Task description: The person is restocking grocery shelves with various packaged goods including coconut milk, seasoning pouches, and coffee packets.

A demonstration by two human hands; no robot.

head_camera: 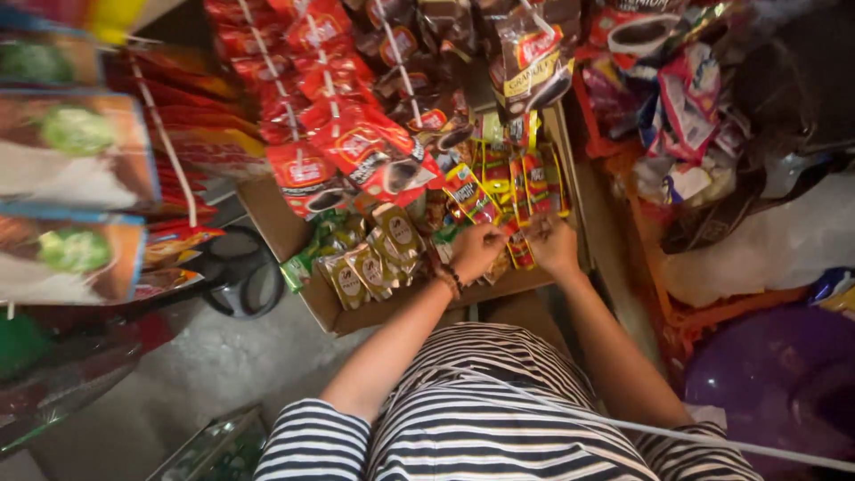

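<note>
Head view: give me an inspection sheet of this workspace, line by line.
Surface: open cardboard box packed with small sachets.
Job's things: red-and-yellow sachet strip between both hands, over the box.
Clutter: olive sachets at box left; red sachet strips hanging above; mixed packets at right.
Grippers: left hand closed on the strip, bracelet at wrist; right hand closed on it too, fingers curled.
Cables: white cord across the striped shirt.
Surroundings: scissors left of box; purple tub lower right; concrete floor.
</note>
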